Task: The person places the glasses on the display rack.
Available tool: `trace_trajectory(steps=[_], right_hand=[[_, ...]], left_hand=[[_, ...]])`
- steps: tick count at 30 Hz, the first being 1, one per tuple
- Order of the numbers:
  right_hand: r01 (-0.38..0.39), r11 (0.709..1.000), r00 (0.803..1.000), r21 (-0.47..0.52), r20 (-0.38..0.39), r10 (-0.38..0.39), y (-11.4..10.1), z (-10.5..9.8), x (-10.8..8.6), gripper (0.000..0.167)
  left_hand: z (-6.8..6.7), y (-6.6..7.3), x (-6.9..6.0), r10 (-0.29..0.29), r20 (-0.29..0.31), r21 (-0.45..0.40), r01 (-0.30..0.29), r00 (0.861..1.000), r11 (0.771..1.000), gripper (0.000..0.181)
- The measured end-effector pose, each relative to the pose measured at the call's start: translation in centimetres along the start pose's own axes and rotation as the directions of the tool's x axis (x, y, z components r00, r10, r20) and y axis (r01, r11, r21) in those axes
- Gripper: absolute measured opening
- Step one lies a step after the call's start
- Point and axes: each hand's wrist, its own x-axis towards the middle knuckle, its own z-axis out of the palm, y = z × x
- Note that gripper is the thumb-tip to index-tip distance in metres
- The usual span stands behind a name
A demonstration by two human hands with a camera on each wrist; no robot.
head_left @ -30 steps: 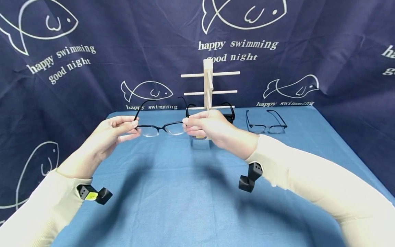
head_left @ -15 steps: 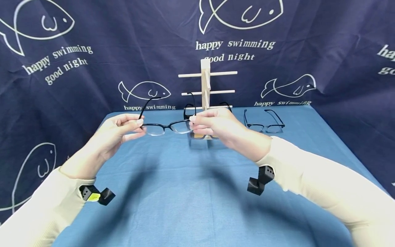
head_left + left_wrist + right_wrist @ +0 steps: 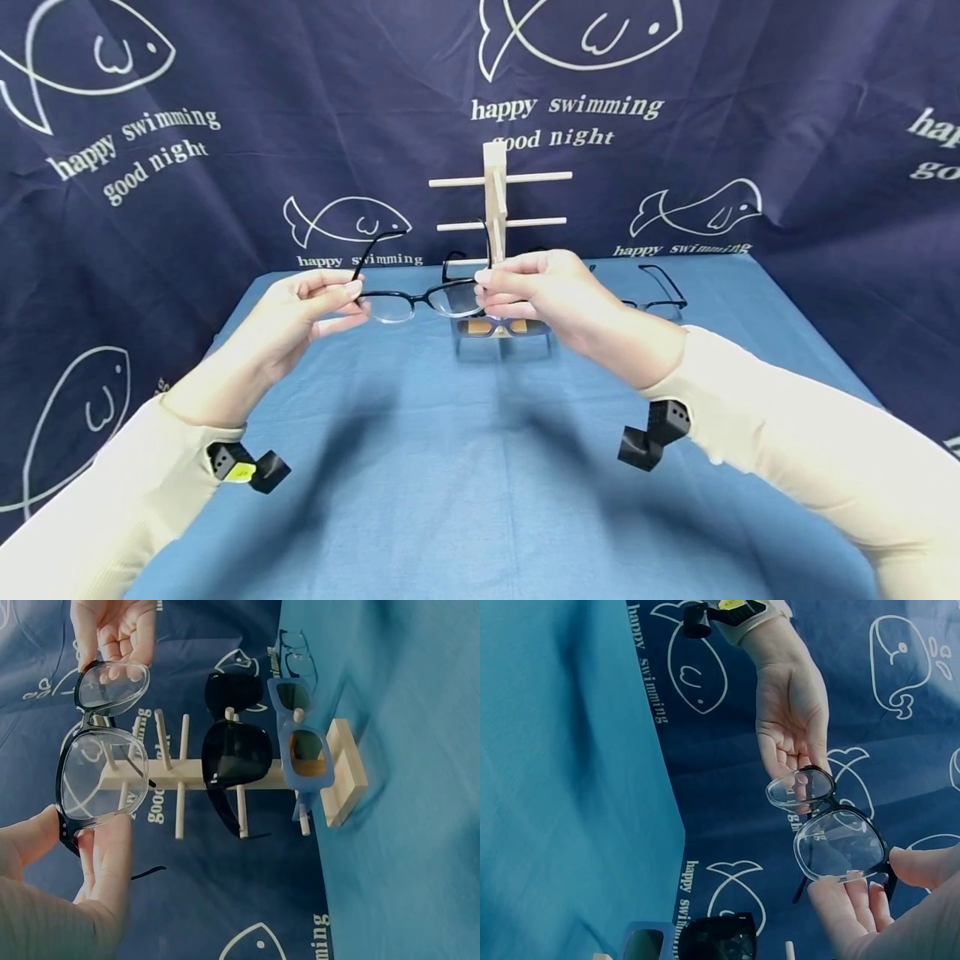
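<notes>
Black-framed clear glasses [image 3: 417, 297] are held up in front of the wooden rack [image 3: 495, 200], their arms unfolded toward it. My left hand [image 3: 288, 321] pinches the left end of the frame, and my right hand [image 3: 570, 304] pinches the right end. The left wrist view shows both hands on the glasses [image 3: 90, 724], with the rack's pegs beyond. Dark sunglasses [image 3: 236, 754] and blue-framed sunglasses [image 3: 307, 757] hang on the rack's lower pegs. In the head view, the blue-framed pair [image 3: 504, 327] is below the held glasses; the dark pair is mostly hidden.
Another pair of dark-framed glasses [image 3: 663, 304] stands on the blue cloth [image 3: 450, 467] to the right of the rack, partly hidden by my right hand. A navy curtain [image 3: 420, 92] with white fish prints hangs behind the table.
Both hands have carried the glasses rightward and slightly up, closer in line with the rack. The blue-framed sunglasses have come into fuller view, while the right-hand pair is now partly covered.
</notes>
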Motion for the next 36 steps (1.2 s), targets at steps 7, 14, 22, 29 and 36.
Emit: trace_trajectory(steps=[7,14,22,29,36], right_hand=[[0.010,1.000,1.000,0.003,-0.016,-0.010,-0.3,-0.9,-0.4,0.034],[0.014,1.000,1.000,-0.014,-0.028,-0.014,-0.1,-2.0,-0.7,0.032],[0.020,0.999,0.999,-0.037,-0.042,-0.022,-0.2,-2.9,-0.8,0.031],[0.024,0.999,0.999,0.031,-0.049,-0.022,-0.1,-3.8,-0.4,0.030],[0.020,0.999,0.998,0.032,-0.062,-0.018,-0.2,-4.5,-0.6,0.031]], left_hand=[[1.0,0.3,0.4,0.002,-0.013,0.046,-0.001,1.000,0.999,0.026],[1.9,0.5,1.1,0.010,0.003,0.074,-0.010,1.000,0.997,0.023],[2.6,0.4,1.9,0.031,0.019,0.098,-0.033,0.999,0.995,0.022],[3.5,0.3,3.1,0.028,0.015,0.085,-0.029,1.000,0.996,0.030],[4.1,0.6,3.8,0.034,0.024,0.039,-0.035,0.999,0.999,0.020]])
